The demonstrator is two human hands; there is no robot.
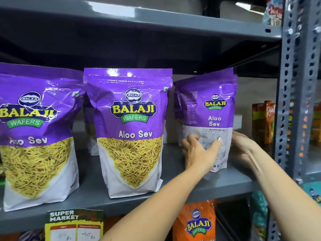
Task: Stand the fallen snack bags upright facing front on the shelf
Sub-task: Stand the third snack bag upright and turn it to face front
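Three purple Balaji Aloo Sev bags stand on the grey shelf (97,193). The left bag (34,136) and the middle bag (132,133) are upright with their fronts toward me. The right bag (212,110) is upright but shows its printed back panel. My left hand (199,152) grips that bag's lower left side, thumb across the panel. My right hand (243,146) presses on its lower right edge. More purple bags stand partly hidden behind the front row.
An orange Balaji bag (196,223) sits on the shelf below. A supermarket price tag (74,225) hangs from the shelf edge. The perforated steel upright (291,101) bounds the right side, with juice cartons (264,120) beyond it. Another shelf board runs overhead.
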